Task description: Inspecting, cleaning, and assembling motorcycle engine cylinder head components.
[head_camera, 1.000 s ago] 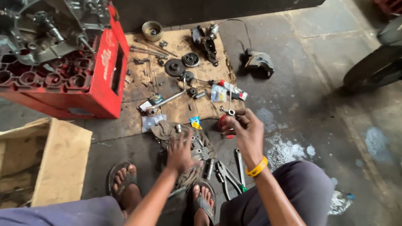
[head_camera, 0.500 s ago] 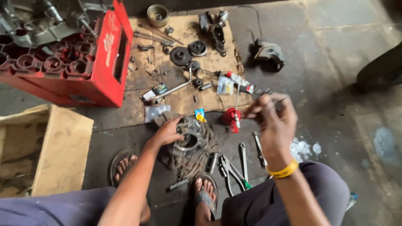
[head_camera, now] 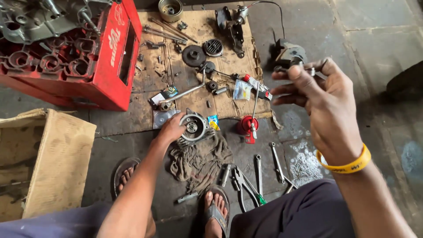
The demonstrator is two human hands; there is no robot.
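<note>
- Concrete workshop floor (head_camera: 379, 39) carries cardboard (head_camera: 194, 101) strewn with parts, red crate (head_camera: 110, 66) upper left.
- Left hand (head_camera: 171, 128), fingers curled, grips round metal housing (head_camera: 193, 127) on rag (head_camera: 200, 158), frame centre.
- Right hand (head_camera: 324, 99), raised at right, pinches small metal part (head_camera: 312, 70).

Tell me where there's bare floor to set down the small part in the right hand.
Bare concrete lies right of the cardboard sheet, beyond the oil can and wrenches. The cardboard and the rag by the left hand are crowded. The right hand is raised.
</note>
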